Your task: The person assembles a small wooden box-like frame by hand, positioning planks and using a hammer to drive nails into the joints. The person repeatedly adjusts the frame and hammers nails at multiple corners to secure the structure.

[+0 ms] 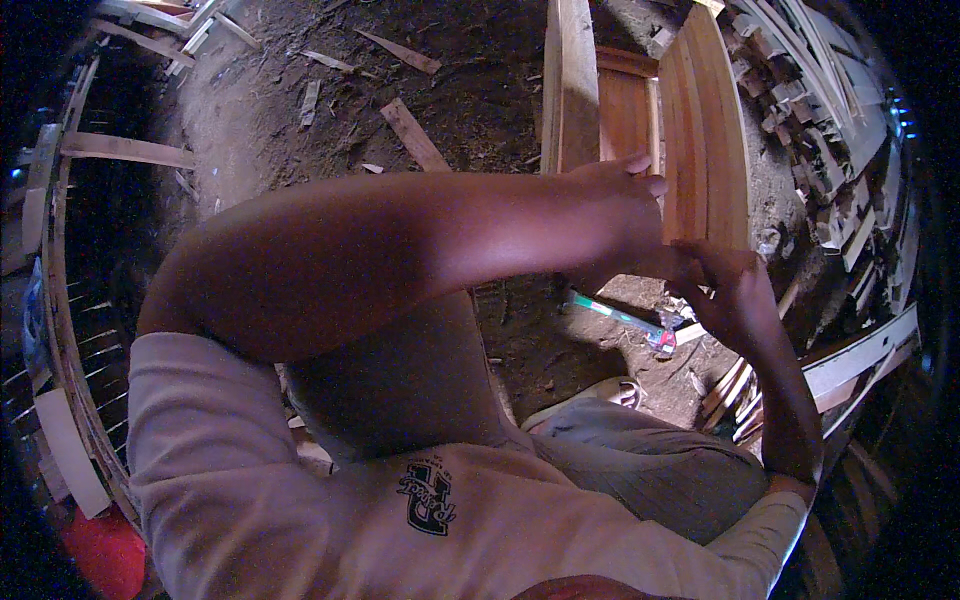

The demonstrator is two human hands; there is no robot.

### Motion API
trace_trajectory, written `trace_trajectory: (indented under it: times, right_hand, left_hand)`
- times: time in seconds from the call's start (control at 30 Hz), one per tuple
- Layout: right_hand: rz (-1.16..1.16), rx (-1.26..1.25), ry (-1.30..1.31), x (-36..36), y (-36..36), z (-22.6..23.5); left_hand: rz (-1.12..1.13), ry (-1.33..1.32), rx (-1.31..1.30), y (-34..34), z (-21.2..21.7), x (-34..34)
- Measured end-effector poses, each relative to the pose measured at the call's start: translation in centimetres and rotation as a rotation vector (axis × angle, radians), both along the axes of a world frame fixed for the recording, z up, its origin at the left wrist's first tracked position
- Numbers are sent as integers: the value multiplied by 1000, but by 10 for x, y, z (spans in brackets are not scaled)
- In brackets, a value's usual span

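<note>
Over brown dirt floor (270, 130), left hand (615, 212) and right hand (738, 290), grips unclear, should steady the brown wooden frame (700, 130) toward one-to-two o'clock.

Operator: Where is the head camera mounted?

Technician: On the wearer's head, as the left unit of a side-by-side fisheye pair.

Operator: State its direction.

Technician: Downward and forward, image upright. The wearer's shirt (330, 530) occupies the lower edge, ground (280, 130) the upper field; the left hand (615, 215) and right hand (735, 290) register right of centre.

Operator: Range?

Technician: Close. Shirt and left arm (300, 260) fill much of the field. Coverage is wide: the long rail (62, 275) bows along the left rim.
</note>
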State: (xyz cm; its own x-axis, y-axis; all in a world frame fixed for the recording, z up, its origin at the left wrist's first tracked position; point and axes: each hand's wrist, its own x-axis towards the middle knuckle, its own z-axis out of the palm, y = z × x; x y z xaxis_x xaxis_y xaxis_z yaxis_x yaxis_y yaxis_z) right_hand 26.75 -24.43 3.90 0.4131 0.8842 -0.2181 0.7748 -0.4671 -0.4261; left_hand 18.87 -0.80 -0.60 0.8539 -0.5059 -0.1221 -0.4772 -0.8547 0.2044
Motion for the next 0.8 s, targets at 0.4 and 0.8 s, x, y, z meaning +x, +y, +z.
trace_trajectory:
  times: [0.4, 0.8]
  right_hand:
    - [74, 117, -74, -1, 2, 2]
    - [22, 56, -7, 1, -3, -3]
  left_hand:
    - [-50, -126, -35, 28, 8, -26]
    - [-140, -9, -6, 34, 21, -19]
